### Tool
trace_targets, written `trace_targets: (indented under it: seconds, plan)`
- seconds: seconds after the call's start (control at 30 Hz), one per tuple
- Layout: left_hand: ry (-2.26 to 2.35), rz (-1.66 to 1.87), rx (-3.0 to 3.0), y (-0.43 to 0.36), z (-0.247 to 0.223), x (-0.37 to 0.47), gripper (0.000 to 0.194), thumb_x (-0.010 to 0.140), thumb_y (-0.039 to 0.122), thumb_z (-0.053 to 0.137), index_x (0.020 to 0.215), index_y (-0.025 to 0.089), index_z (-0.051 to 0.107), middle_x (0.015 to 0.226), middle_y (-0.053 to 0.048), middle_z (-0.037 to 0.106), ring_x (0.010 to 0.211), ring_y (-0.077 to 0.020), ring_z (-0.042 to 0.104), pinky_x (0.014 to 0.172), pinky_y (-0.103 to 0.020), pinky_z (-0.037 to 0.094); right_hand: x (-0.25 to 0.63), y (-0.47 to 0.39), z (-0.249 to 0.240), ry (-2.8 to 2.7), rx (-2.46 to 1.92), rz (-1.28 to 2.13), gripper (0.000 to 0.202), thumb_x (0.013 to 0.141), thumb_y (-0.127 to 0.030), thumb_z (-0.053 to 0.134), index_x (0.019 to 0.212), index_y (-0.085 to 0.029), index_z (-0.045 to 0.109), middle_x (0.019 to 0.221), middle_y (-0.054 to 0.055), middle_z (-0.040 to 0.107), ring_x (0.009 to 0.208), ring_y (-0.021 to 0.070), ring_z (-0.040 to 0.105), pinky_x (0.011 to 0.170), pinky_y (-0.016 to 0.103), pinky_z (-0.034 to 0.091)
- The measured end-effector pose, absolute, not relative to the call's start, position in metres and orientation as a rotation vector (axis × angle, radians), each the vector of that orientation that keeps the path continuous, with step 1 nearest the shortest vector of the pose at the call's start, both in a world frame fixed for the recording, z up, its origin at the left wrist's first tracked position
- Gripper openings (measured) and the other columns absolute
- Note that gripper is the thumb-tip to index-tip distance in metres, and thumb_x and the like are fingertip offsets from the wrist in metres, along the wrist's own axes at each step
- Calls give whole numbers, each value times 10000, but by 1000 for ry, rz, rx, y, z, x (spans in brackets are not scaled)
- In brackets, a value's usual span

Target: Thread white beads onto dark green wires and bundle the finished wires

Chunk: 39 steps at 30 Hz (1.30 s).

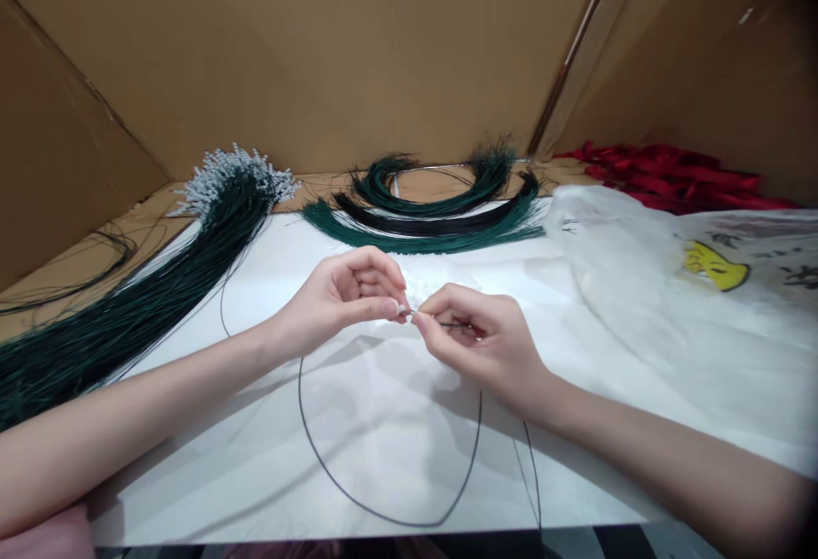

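Near the middle of the white sheet (383,491), my left hand (358,291) pinches a small white bead (402,309) between thumb and fingertips. My right hand (482,333) is closed on a thin dark wire (455,325) just to the right, its tip reaching the bead. The fingertips of both hands almost meet. A long dark strand (358,504) hangs in a loop below the hands, and another bit of strand trails beneath my right wrist. Behind the fingers lies a pile of small white pieces (418,273), partly hidden.
A thick bundle of dark green wires (146,295) with white beaded tips lies at the left. Curved green and black wire bundles (434,239) lie at the back. Red ribbon (677,175) and a clear plastic bag (639,286) are at the right. Cardboard walls (319,48) surround the back.
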State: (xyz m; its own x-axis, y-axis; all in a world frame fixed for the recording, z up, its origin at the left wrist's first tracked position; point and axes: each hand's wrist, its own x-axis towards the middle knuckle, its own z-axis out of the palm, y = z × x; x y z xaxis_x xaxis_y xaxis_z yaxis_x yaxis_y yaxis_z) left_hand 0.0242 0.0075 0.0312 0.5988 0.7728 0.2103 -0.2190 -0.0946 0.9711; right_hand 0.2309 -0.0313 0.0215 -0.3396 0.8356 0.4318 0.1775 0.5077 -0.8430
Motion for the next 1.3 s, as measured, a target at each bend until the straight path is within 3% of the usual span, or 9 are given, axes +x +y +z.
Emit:
trace_targets:
  seconds: [1.3]
  plan:
    - [525, 948, 1298, 2, 26, 33, 163, 825, 114, 739, 951, 150, 641, 827, -14, 724, 740, -91, 692, 733, -188, 551, 230, -34, 24, -1766, -901, 885, 113, 855, -170, 587, 750, -146, 622, 530, -55, 428, 485, 62, 313, 449, 218, 243]
